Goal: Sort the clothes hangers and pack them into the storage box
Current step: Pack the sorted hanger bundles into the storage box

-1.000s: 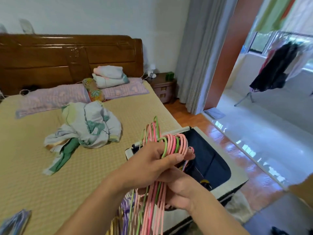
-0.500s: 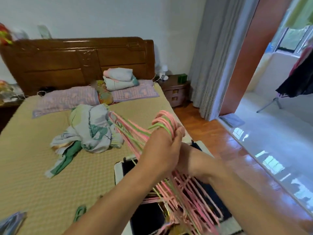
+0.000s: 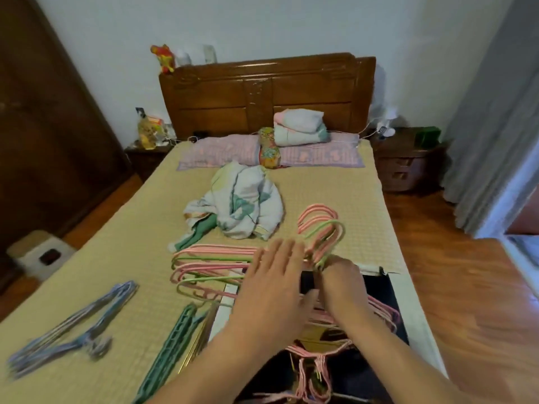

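A bundle of pink and green hangers (image 3: 213, 259) lies flat across the foot of the bed and the open storage box (image 3: 421, 319), hooks pointing toward the headboard. My right hand (image 3: 342, 282) grips the bundle at the necks just below the hooks. My left hand (image 3: 277, 282) is spread flat over the middle of the bundle, fingers straight and blurred. More pink hangers (image 3: 312, 371) lie inside the box's dark interior, near me. On the mat at the left lies a stack of blue hangers (image 3: 73, 325). A long green hanger (image 3: 169, 348) rests beside the box rim.
A crumpled pale garment (image 3: 242, 205) sits mid-bed beyond the hooks. Pillows and folded bedding (image 3: 300, 128) lie by the wooden headboard. Nightstands flank the bed, a white stool (image 3: 40, 253) stands on the floor at left, and a grey curtain hangs at right.
The bundle came down from upright in the air to lying flat over bed and box. My left hand let go of the hooks and opened. The view swung left.
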Motion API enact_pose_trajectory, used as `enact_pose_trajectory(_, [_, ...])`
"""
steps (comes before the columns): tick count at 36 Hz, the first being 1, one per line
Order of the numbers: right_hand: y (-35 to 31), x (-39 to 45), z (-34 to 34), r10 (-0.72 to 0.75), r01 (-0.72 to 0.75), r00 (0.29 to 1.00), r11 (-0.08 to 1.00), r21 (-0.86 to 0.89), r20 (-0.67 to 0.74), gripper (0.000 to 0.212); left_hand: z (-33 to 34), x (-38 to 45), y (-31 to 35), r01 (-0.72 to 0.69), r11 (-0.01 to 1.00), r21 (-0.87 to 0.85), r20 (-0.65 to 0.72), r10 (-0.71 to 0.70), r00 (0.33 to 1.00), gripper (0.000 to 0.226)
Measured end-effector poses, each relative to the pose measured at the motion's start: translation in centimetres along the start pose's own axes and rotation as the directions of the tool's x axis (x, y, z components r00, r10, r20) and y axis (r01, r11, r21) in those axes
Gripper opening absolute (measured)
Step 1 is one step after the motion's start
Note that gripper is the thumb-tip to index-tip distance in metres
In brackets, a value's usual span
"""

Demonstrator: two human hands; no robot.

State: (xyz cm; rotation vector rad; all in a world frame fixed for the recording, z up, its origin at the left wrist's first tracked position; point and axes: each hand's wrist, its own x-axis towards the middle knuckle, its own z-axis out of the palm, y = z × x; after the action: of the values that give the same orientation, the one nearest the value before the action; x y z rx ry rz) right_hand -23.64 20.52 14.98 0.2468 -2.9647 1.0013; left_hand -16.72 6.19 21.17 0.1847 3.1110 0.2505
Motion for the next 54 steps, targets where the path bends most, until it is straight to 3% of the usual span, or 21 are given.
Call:
enact_pose_trajectory(1, [0.1, 0.4, -0.6, 0.02, -0.019, 1.0, 0.999, -0.037, 0.022, 0.016, 0.8, -0.2, -1.3, 0.016, 0.989, 0.15, -0.056, -0.007, 0.998, 0.08])
enact_pose_trajectory(3, [1.0, 0.9, -0.6, 0.051, -0.056, 0.994, 0.997, 0.057, 0.097, 0.023, 3.0, 0.0, -5.2, 0.092, 0.925, 0.37, -0.134, -0.045, 0.99, 0.085])
enact_pose_trajectory(5, [1.7, 1.3, 0.6, 0.043, -0.059, 0.983, 0.994, 0.089, 0.18, 0.031, 3.1, 0.3, -7.5, 0.146, 0.902, 0.405, -0.141, -0.096, 0.985, 0.074])
enact_pose_trajectory(9, [2.9, 1.8, 4.7, 0.079, -0.138, 0.947, 0.975, 0.175, 0.31, 0.019, 3.5, 1.7, -7.9, 0.077, 0.856, 0.511, -0.005, -0.086, 0.996, 0.022])
enact_pose_trajectory(14, [6.9, 2.8, 9.5, 0.204, -0.298, 0.897, 0.934, 0.196, 0.391, 0.016, 5.6, 4.2, -5.6, -0.016, 0.808, 0.589, 0.154, -0.093, 0.984, 0.014])
enact_pose_trajectory(17, [11.7, 2.6, 11.9, 0.33, -0.43, 0.847, 0.886, 0.173, 0.417, 0.018, 9.4, 7.1, -3.9, -0.076, 0.828, 0.555, 0.283, -0.102, 0.954, 0.02])
enact_pose_trajectory(21, [17.6, 1.9, 13.9, 0.432, -0.496, 0.766, 0.868, 0.011, 0.475, 0.019, 16.1, 9.8, -3.2, -0.115, 0.922, 0.37, 0.482, -0.085, 0.872, 0.024])
enact_pose_trajectory(23, [20.3, 1.2, 16.0, 0.432, -0.482, 0.711, 0.874, -0.063, 0.555, 0.016, 19.3, 9.4, -4.1, -0.106, 0.957, 0.268, 0.559, -0.065, 0.827, 0.03])
enact_pose_trajectory(27, [19.4, -0.7, 18.0, 0.427, -0.403, 0.638, 0.895, -0.194, 0.641, 0.012, 26.0, 7.0, -7.0, -0.012, 0.993, 0.115, 0.716, -0.074, 0.694, 0.033])
enact_pose_trajectory(29, [18.6, -2.0, 19.3, 0.403, -0.323, 0.649, 0.914, -0.246, 0.645, 0.023, 28.2, 5.1, -8.2, 0.05, 0.993, 0.107, 0.763, -0.114, 0.637, 0.032])
enact_pose_trajectory(33, [17.4, -5.1, 22.5, 0.429, -0.202, 0.572, 0.9, -0.387, 0.699, 0.039, 31.4, 1.3, -9.8, 0.076, 0.984, 0.163, 0.811, -0.178, 0.558, 0.037])
enact_pose_trajectory(37, [16.3, -7.0, 24.2, 0.442, -0.033, 0.605, 0.845, -0.534, 0.662, 0.047, 33.8, -0.9, -9.9, 0.041, 0.974, 0.223, 0.828, -0.212, 0.519, 0.043])
enact_pose_trajectory(40, [16.4, -7.1, 25.7, 0.513, -0.063, 0.626, 0.784, -0.618, 0.587, 0.056, 34.8, -0.9, -9.5, 0.027, 0.971, 0.238, 0.821, -0.216, 0.528, 0.041])
enact_pose_trajectory(46, [16.6, -5.4, 25.3, 0.552, -0.084, 0.528, 0.791, -0.607, 0.646, 0.035, 35.3, 0.2, -9.7, -0.061, 0.966, 0.252, 0.807, -0.175, 0.565, 0.036])
enact_pose_trajectory(54, [18.6, -5.8, 25.6, 0.64, -0.121, 0.393, 0.748, -0.652, 0.661, 0.034, 36.5, -0.4, -9.0, -0.118, 0.966, 0.23, 0.868, -0.148, 0.474, 0.055])
